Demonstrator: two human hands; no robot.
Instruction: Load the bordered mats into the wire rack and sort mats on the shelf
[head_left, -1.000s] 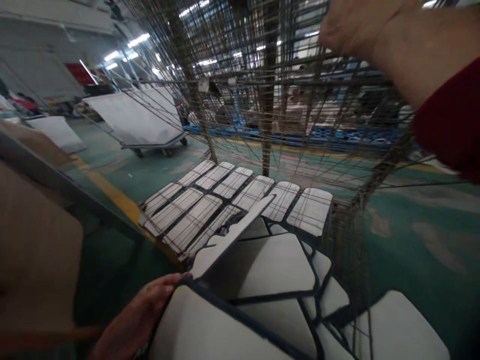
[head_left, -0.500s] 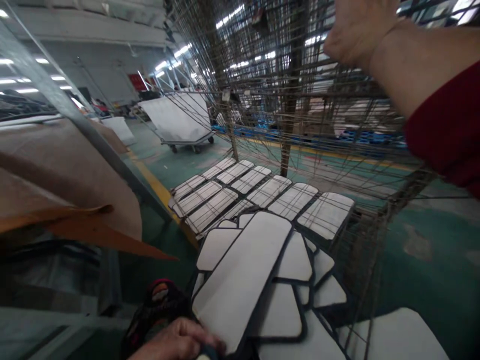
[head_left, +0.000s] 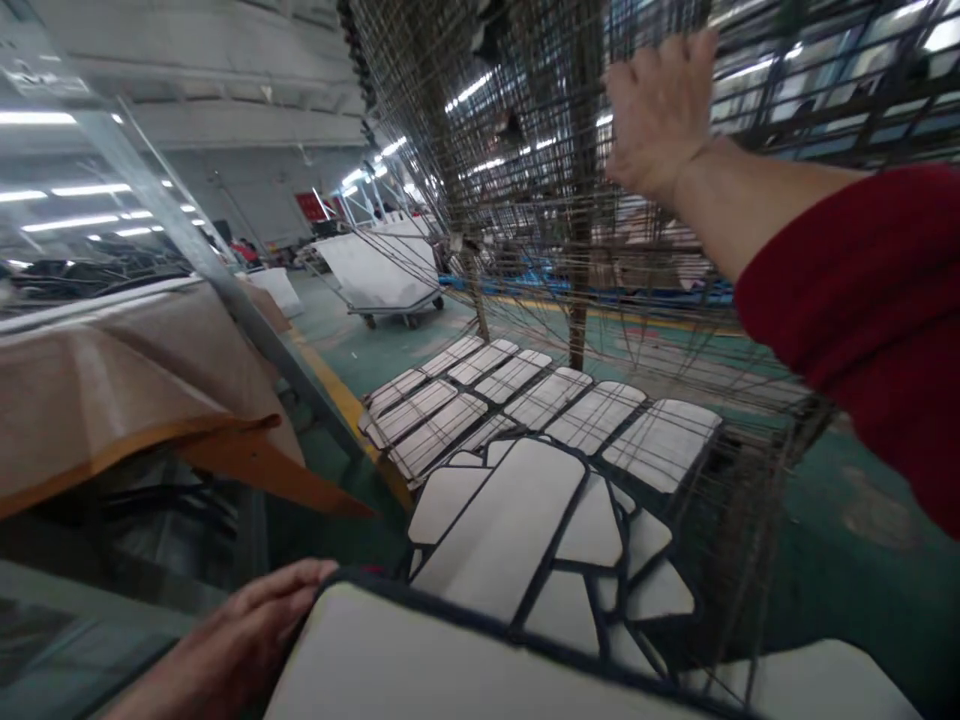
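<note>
At the bottom left, my left hand grips the edge of a large white panel with a dark border. My right hand is raised at the upper right against the wire mesh rack, its fingers bent over the wires. Beneath the held panel lies a loose pile of white, dark-edged panels. Behind that pile, rows of similar panels lie flat under thin wires.
A draped brown sheet with an orange edge and a slanted metal post stand at the left. A wheeled cart with white sides is farther back. Another white panel lies at the lower right.
A large panel has come up into the bottom of the view in my left hand, which has shifted left. My right hand appears lower and further left, with more of it visible.
</note>
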